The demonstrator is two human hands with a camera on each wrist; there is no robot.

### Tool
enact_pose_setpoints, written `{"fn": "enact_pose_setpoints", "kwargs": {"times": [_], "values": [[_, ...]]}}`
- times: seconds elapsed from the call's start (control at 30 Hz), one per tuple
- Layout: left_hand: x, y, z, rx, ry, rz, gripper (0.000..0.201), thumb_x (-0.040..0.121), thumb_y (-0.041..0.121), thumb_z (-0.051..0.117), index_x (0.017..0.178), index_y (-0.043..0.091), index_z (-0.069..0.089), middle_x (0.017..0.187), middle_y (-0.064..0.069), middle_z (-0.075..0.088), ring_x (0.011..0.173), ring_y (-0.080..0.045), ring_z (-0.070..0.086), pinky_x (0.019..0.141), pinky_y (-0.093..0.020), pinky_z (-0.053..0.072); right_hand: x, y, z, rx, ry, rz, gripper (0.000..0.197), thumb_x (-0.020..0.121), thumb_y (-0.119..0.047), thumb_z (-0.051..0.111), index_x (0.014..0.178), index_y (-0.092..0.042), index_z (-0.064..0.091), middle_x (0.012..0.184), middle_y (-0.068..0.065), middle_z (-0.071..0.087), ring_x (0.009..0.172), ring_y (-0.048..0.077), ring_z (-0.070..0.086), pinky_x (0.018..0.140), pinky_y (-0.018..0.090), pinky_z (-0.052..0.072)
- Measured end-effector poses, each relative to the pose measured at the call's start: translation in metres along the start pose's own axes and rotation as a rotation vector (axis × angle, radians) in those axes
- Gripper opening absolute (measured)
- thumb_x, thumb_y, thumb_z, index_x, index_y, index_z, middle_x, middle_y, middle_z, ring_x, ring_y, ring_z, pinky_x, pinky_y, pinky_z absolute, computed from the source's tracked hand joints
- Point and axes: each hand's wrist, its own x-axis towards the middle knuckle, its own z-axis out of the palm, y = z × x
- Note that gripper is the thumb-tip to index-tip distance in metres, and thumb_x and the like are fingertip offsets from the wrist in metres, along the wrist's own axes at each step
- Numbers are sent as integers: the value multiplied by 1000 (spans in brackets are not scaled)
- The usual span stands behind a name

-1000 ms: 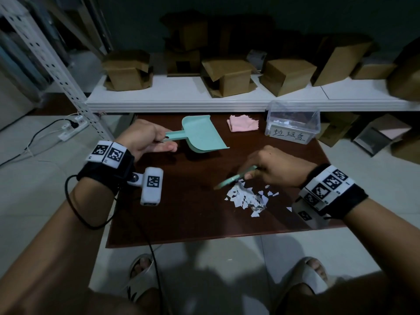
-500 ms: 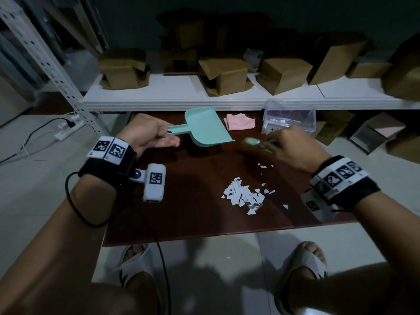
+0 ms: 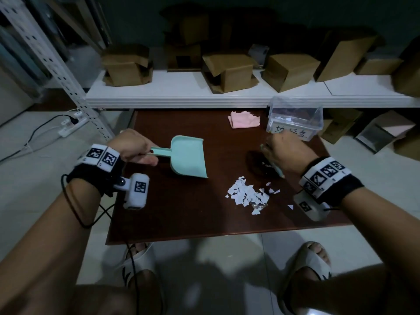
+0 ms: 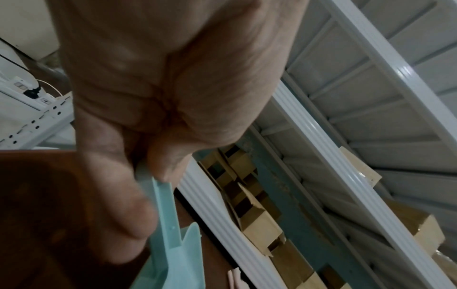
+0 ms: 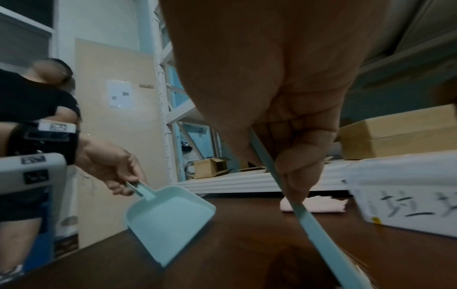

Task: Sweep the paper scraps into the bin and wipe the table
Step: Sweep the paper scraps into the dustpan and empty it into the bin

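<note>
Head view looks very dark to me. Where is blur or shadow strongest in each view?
Head view: dim overall, a dark shadow on the table under the right hand. Left wrist view: the left hand and dustpan are soft with blur. Right wrist view: the brush handle is smeared, and the bin label too.

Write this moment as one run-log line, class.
left hand: holds dustpan by handle | right hand: holds brush | scraps: piled on table | bin: back right | cloth: untouched
</note>
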Motion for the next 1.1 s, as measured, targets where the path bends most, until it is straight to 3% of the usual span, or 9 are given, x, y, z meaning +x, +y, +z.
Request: {"fn": "enact_pose_setpoints", "kwargs": {"times": [0.1, 0.2, 0.33, 0.5, 0.57, 0.67, 0.73, 0.9, 1.1], "values": [[6, -4, 5, 90, 11, -16, 33, 105, -13, 43, 105, -8, 75, 84, -37, 75, 60, -29, 79, 60, -30, 66, -1, -20, 4, 89, -59, -48, 35, 100, -23, 58, 67, -15, 52, 68, 2, 55, 63, 25, 58, 61, 34, 46], [5, -3, 8, 161, -1, -19, 32, 105, -12, 42, 101, -6, 74, 82, -34, 76, 59, -28, 79, 61, -32, 66, -1, -29, 2, 114, -70, -77, 32, 100, -27, 59, 73, -9, 60, 71, 4, 59, 65, 25, 61, 63, 41, 54], [3, -4, 7, 231, -57, -25, 29, 106, -9, 47, 105, -1, 74, 84, -27, 79, 65, -28, 81, 58, -30, 66, 0, -19, -10, 79, -25, -49, 33, 101, -32, 56, 84, -7, 68, 74, 5, 62, 69, 25, 63, 65, 38, 54], [1, -1, 10, 244, -51, -3, 9, 96, 2, 75, 100, -5, 77, 76, -23, 79, 58, -24, 77, 56, -28, 66, -15, -8, -27, -117, 115, 76, 22, 93, -21, 57, 80, -3, 61, 78, 13, 49, 79, 38, 64, 65, 38, 50], [-2, 1, 12, 286, -78, 1, 14, 88, 7, 85, 93, -4, 79, 77, -22, 79, 54, -21, 75, 50, -25, 63, -19, -8, -29, -166, 85, 115, 16, 91, -17, 58, 79, -7, 53, 80, 15, 51, 83, 39, 64, 69, 41, 54], [-2, 2, 15, 357, -125, 9, 21, 80, 8, 91, 91, -6, 80, 81, -25, 79, 56, -21, 73, 48, -23, 60, -23, -4, -25, -226, -7, 161, 22, 94, -21, 57, 95, 0, 63, 99, 24, 64, 94, 40, 65, 72, 37, 45], [-2, 2, 16, 388, -139, 15, 23, 77, 7, 93, 92, -6, 81, 78, -23, 79, 54, -20, 72, 46, -22, 57, -25, -4, -23, -257, -101, 190, 28, 96, -25, 58, 104, 1, 65, 108, 23, 66, 100, 38, 65, 75, 37, 47], [-1, 1, 14, 434, -174, 35, 24, 75, 4, 94, 94, -7, 82, 71, -21, 76, 48, -16, 68, 43, -19, 52, -30, -17, -13, -178, -275, 244, 21, 97, -23, 56, 94, -4, 65, 97, 15, 61, 85, 31, 57, 74, 35, 51], [-5, 5, 20, 547, -215, 2, 21, 75, 6, 94, 91, -5, 84, 75, -21, 78, 53, -17, 69, 46, -21, 54, -27, -35, 3, -21, -243, 251, 24, 98, -26, 57, 105, -4, 64, 102, 11, 58, 91, 29, 58, 80, 37, 53]]}}
